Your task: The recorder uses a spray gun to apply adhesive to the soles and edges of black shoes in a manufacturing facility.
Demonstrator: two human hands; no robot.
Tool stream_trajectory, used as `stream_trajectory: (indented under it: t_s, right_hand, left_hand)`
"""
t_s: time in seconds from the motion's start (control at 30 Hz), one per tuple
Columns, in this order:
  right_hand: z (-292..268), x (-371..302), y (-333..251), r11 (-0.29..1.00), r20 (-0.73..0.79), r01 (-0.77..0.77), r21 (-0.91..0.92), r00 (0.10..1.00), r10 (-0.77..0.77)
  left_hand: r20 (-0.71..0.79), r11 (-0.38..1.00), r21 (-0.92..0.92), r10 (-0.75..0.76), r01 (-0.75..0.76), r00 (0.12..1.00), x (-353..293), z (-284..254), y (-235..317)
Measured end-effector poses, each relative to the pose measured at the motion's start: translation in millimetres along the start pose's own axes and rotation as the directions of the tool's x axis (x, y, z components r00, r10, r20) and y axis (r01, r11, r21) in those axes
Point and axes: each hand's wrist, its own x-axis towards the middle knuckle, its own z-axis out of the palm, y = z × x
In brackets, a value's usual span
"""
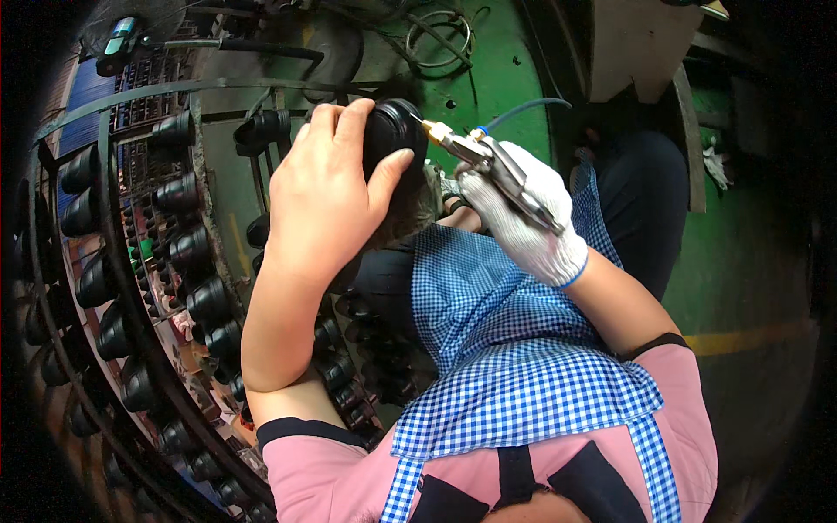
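My left hand [327,179] is bare. Its fingers and thumb curl around a round black ribbed rubber boot [392,126]. A white knitted glove covers my right hand [527,213], which is closed around a silver air gun [501,170]. The gun's brass tip [433,131] points left and meets, or nearly meets, the right side of the boot. From a fitting on the gun, a thin blue hose [527,106] runs off to the right. The far side of the boot is hidden, and so are most of my left fingertips.
On my left, curved metal racks [109,200] carry many black rubber boots [187,192]. A coiled hose [438,39] lies on the green floor [514,65] ahead. A wooden panel [641,48] stands at the upper right. Below my hands is my blue checked apron [523,383].
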Motion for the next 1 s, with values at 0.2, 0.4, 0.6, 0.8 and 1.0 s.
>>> stream_trajectory:
  t_s: [0.2, 0.4, 0.6, 0.8, 1.0]
  right_hand:
    - [21, 13, 5, 0.997, 0.017, -0.078, -0.004, 0.997, 0.078]
    - [31, 19, -2, 0.991, 0.06, -0.119, -0.063, 0.991, 0.122]
    - [40, 13, 6, 0.992, 0.04, -0.049, -0.115, 0.998, 0.054]
    - [48, 3, 9, 0.989, 0.024, 0.067, -0.129, 0.998, -0.065]
    - [54, -10, 10, 0.986, 0.031, 0.089, -0.141, 0.996, -0.086]
  left_hand:
    - [-0.053, 0.994, 0.102, -0.019, 0.025, 0.998, 12, 11, -23]
    - [0.016, 0.985, 0.079, -0.153, 0.151, 0.988, 20, 13, -36]
    - [0.072, 0.975, 0.06, -0.218, 0.214, 0.973, 27, 15, -45]
    - [0.098, 0.962, 0.063, -0.27, 0.265, 0.958, 30, 13, -52]
    - [0.095, 0.944, 0.015, -0.328, 0.329, 0.94, 30, 15, -63]
